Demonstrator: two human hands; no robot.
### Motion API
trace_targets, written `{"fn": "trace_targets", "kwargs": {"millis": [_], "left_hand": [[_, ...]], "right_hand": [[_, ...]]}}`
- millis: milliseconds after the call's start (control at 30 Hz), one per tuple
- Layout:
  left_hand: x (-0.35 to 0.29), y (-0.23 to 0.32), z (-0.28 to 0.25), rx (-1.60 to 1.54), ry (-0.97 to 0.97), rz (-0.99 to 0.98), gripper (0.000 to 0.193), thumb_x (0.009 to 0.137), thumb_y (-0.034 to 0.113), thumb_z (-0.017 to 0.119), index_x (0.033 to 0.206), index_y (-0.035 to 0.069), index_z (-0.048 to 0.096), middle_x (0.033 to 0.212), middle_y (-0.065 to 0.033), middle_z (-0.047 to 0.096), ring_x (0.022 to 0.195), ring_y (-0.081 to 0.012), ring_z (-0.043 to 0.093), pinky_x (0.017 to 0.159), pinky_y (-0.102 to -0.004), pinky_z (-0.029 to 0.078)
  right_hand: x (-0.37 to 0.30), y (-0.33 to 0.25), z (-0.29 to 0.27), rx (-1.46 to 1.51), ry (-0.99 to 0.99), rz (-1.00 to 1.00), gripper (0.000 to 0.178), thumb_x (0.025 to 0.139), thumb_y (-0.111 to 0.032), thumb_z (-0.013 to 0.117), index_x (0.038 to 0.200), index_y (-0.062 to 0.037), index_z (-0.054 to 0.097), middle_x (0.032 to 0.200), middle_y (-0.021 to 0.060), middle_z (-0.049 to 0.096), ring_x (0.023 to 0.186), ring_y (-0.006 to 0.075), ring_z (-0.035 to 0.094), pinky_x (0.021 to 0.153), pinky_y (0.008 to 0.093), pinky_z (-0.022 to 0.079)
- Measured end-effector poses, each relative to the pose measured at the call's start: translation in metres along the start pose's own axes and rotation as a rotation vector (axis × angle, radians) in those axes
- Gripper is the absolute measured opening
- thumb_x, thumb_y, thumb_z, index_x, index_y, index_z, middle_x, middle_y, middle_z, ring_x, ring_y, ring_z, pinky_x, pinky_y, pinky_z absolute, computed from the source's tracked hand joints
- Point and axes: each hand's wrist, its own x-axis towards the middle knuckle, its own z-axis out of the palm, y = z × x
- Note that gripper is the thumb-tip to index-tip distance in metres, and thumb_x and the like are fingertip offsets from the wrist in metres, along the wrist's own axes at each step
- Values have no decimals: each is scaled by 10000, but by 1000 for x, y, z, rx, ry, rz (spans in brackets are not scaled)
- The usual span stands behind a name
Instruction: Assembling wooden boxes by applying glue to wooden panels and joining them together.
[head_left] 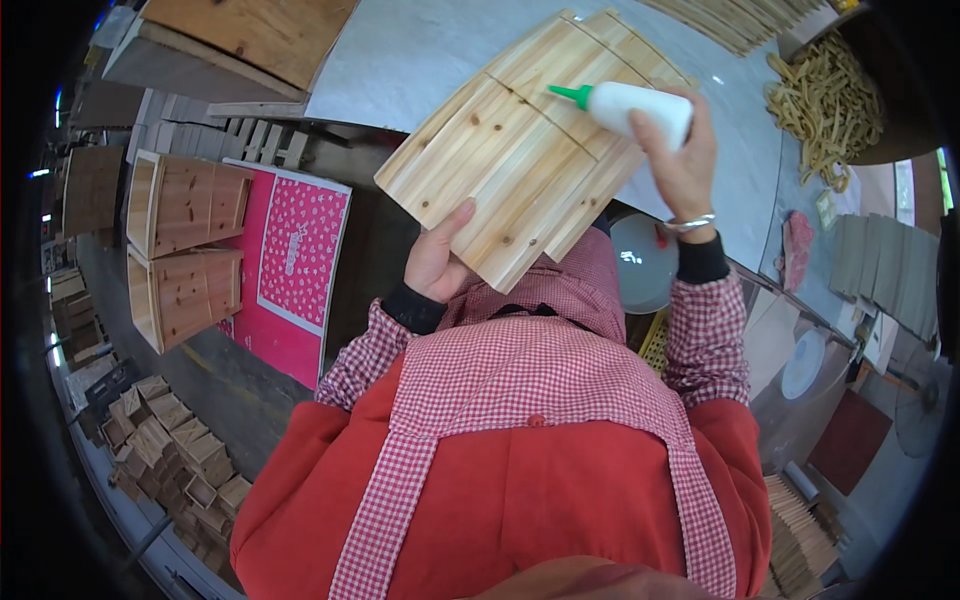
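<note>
Fingers of your right hand [686, 165] wrap the white bottle [632, 108]; your left hand [435, 262] pinches the wooden panel [500, 170] over the near edge of the tabletop [370, 70]. Best trace the groove [545, 118] steadily, nozzle [570, 95] low.

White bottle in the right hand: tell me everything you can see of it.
The white bottle looks like smooth plastic, with a rounded shoulder and a tapered green nozzle. It is tipped well over, nozzle toward the person's left, over the slatted wooden panel. The right hand grips it toward its base end. I cannot tell its fill level or whether the tip touches wood.
</note>
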Motion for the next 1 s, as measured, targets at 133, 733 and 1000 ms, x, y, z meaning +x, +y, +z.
{"fn": "trace_targets", "kwargs": {"millis": [133,733,1000], "left_hand": [[3,-3,-5,-1,39,30,511,872,37,641,1334,59,425,1284,-113,533,1171,-254,541,975,-424,474],[-1,0,1,-28,38,9,511,866,24,646,1324,55,423,1278,-119,534,1175,-268,537,979,-430,475],[-1,1,2,5,32,10,522,881,62,641,1346,38,403,1303,-127,516,1198,-271,519,1008,-424,452]], "right_hand": [[2,-11,46,8,-27,-116,471,745,-277,780,1059,-18,543,893,146,642,780,240,645,678,339,517],[-16,-19,-9,-268,-191,-369,393,770,-186,756,1066,-33,549,857,143,653,761,251,662,659,320,514],[-56,-20,-60,-257,-98,-208,394,756,-166,759,1057,-28,545,821,120,612,679,228,620,599,319,501]]}}
